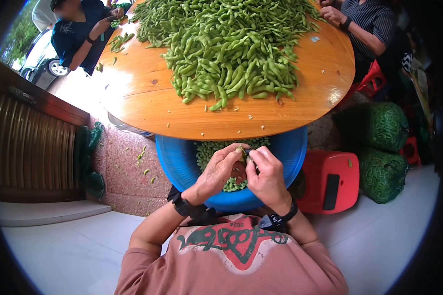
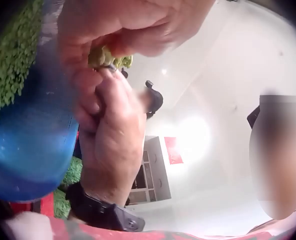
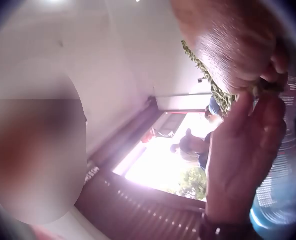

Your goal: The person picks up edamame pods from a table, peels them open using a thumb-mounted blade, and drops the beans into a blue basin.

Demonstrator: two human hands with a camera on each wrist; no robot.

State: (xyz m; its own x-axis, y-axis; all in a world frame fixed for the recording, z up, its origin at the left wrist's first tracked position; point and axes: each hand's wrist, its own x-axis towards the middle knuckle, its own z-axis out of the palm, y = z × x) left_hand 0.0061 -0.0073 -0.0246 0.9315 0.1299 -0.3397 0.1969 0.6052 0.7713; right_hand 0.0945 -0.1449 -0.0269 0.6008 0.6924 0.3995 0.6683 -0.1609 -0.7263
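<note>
Over the blue basin [image 1: 168,156], the left hand [image 1: 216,169] pinches a green soybean pod [image 1: 240,148] between thumb and fingers. The right hand [image 1: 268,177] meets it fingertip to fingertip, its curled thumb and fingers at the same pod. A small dark piece [image 1: 247,152] shows at the right fingertips; its kind cannot be told. In the left wrist view, the yellow-green pod [image 2: 102,56] is partly hidden by the fingers. Pale green shelled beans [image 1: 234,184] lie in the basin beneath both hands.
A large heap of soybean pods [image 1: 231,54] covers much of the wooden table [image 1: 138,105]. Two other people sit at its far sides. Right of the basin stands a red plastic stool [image 1: 347,184], beside full green net sacks [image 1: 384,174]. Stray pods [image 1: 142,155] lie on the floor.
</note>
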